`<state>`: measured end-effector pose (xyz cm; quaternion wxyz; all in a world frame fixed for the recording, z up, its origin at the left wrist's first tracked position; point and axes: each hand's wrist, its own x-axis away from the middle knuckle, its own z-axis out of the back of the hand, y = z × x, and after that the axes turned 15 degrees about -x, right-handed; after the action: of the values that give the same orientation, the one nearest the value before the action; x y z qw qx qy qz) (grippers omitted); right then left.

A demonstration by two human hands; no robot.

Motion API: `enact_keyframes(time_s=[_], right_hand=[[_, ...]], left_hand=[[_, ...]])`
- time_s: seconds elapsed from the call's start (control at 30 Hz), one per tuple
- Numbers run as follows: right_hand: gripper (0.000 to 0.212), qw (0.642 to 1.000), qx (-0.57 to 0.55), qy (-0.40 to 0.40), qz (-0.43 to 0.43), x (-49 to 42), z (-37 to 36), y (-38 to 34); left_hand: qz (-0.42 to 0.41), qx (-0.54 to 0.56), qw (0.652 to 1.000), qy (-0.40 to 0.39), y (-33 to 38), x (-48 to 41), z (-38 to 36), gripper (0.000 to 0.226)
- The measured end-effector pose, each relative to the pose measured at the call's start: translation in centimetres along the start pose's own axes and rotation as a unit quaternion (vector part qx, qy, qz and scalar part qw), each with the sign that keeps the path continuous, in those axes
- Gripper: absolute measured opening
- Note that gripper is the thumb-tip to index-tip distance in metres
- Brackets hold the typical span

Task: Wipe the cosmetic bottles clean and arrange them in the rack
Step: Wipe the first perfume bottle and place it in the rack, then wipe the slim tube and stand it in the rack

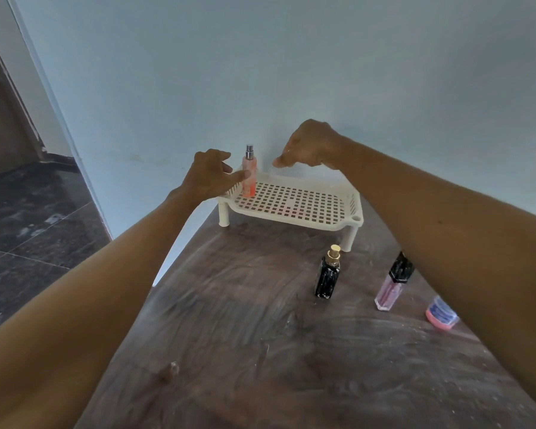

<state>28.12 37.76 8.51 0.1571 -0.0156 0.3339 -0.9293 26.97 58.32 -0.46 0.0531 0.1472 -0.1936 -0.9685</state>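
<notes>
A pink spray bottle (249, 171) stands upright in the far left corner of the white slotted rack (294, 202), which sits at the far end of the dark wooden worktop (245, 320) against the pale blue wall (291, 72). The left hand (209, 176) hovers just beside the bottle, fingers spread and relaxed, grip released, one fingertip touching or nearly touching its side. The right hand (311, 145) hangs over the rack's far edge, fingers loosely curled downward and holding nothing. Three items wait on the worktop near the right: a black bottle with a gold cap (328, 274), a pink tube with a black cap (393, 284), and a small pink jar (441, 314) partly hidden under the right forearm. No cloth is in view. The bottle is tall and narrow on a perforated floor, so a careless brush from the left fingers could topple it. The right forearm passes low over the tube and jar, and drawing it back could knock them down.
</notes>
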Motion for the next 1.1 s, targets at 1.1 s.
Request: enact_keyframes(time_s=[1.1], right_hand=[[0.020,0.840,-0.371,0.374,-0.135,39.0,9.3,24.1]], left_hand=[[-0.229,0.141,0.962,0.045,35.5,26.7,-11.5,0.047]])
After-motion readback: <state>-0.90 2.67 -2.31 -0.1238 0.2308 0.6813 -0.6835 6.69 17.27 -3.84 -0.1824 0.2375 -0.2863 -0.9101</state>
